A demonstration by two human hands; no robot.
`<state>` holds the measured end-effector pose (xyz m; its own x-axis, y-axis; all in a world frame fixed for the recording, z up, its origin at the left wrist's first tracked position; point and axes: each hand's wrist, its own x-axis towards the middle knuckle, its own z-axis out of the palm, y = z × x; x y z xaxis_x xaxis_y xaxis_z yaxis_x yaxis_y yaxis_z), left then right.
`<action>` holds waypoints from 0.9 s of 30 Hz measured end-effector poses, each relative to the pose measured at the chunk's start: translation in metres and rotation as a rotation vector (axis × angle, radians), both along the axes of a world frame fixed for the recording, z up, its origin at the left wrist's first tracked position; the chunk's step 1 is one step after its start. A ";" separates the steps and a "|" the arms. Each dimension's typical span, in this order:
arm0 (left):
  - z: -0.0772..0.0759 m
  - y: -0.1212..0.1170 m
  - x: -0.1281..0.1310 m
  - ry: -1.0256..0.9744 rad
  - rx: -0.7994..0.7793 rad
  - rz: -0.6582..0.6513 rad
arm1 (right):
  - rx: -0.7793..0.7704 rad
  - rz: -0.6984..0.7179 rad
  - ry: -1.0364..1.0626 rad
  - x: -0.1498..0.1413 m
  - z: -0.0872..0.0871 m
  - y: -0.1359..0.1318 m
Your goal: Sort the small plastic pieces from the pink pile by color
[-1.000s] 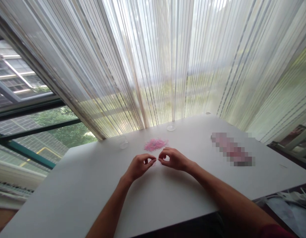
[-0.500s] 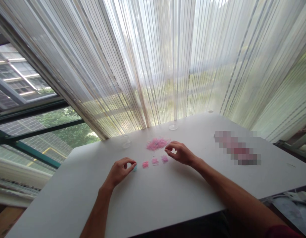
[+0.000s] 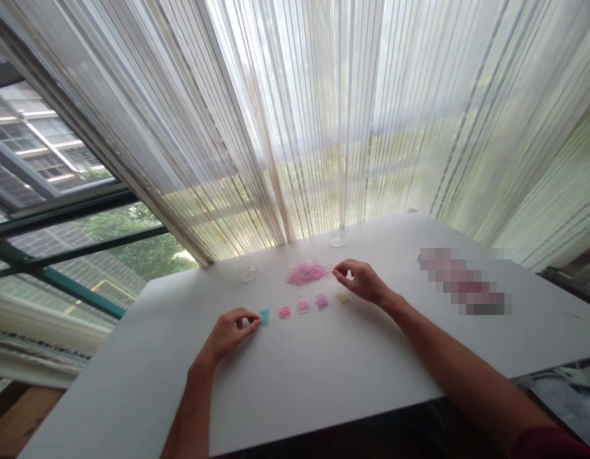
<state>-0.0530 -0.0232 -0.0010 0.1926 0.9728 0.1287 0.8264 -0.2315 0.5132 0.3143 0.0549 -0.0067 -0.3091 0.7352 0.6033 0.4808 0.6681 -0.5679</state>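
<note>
A loose heap of thin pink strands [image 3: 306, 273] lies mid-table. In front of it runs a row of small sorted bunches: blue [image 3: 265, 316], red-pink [image 3: 285, 312], light pink [image 3: 302, 306], purple [image 3: 322, 301] and pale yellow [image 3: 343, 296]. My left hand [image 3: 234, 331] rests at the left edge of the blue bunch, thumb and forefinger closed in a pinch. Just right of the heap, my right hand [image 3: 362, 280] is also pinched, behind and partly above the pale yellow bunch. Anything in either pinch is too small to make out.
Two clear round dishes, a left one [image 3: 248, 270] and a right one [image 3: 338, 238], sit toward the back of the white table [image 3: 276, 382]. A pixelated reddish object [image 3: 462, 280] lies at right. Sheer curtains [image 3: 314, 127] hang behind the table.
My right hand has moved right and back, uncovering the pale yellow bunch. My left fingers have shifted slightly left, so more of the blue bunch shows. The view has shifted a little.
</note>
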 end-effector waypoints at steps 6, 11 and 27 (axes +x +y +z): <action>-0.003 0.000 -0.002 -0.047 0.039 0.024 | -0.035 -0.098 0.023 0.008 -0.005 0.010; -0.007 0.001 0.002 -0.113 0.060 -0.022 | -0.169 -0.267 0.102 0.017 -0.015 0.026; 0.018 0.031 0.028 -0.106 0.266 0.022 | -0.289 -0.316 0.095 0.014 -0.022 0.032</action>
